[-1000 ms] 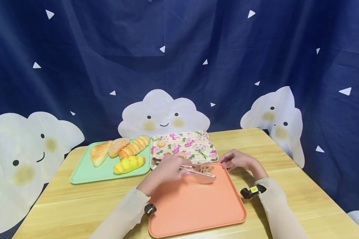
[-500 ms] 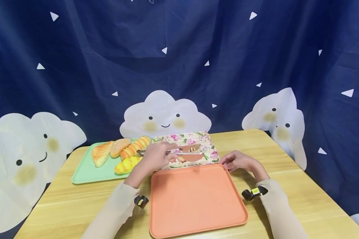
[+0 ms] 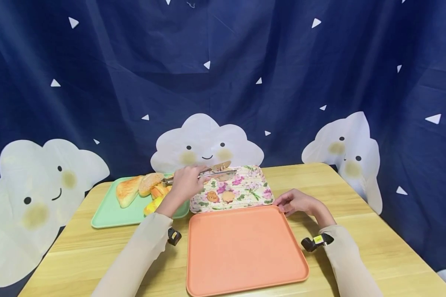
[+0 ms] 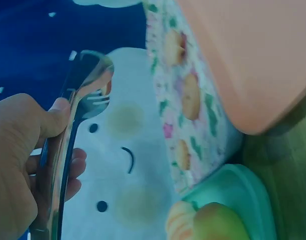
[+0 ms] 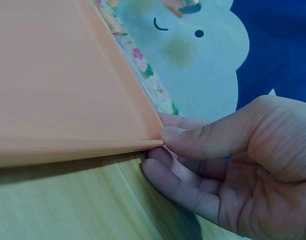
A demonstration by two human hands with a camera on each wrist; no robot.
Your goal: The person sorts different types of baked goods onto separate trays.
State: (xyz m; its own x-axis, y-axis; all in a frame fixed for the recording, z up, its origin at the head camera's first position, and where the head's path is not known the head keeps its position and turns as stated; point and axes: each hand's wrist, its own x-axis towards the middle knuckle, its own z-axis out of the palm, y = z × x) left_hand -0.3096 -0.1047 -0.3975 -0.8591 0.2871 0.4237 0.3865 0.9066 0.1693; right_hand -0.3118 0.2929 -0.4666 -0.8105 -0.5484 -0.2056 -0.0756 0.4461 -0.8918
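My left hand grips metal tongs, held up over the floral tray. Their two ends stand slightly apart; an orange-brown tint shows between them in the left wrist view. Below lie a pretzel-like cookie and a round scalloped cookie. A third cookie shows on that tray in the left wrist view, hidden behind hand and tongs from the head. With thumb on the rim and fingers beneath, my right hand pinches the far right corner of the orange tray.
At the left, a green tray carries several breads, among them a triangular bread, a sesame bun and a yellow loaf, partly behind the left arm. All three trays stand on a wooden table. A blue cloud-print curtain hangs behind.
My left hand has carried the tongs from over the orange tray leftward and back, now above the floral tray. The two front cookies have come into view. My right hand keeps its place.
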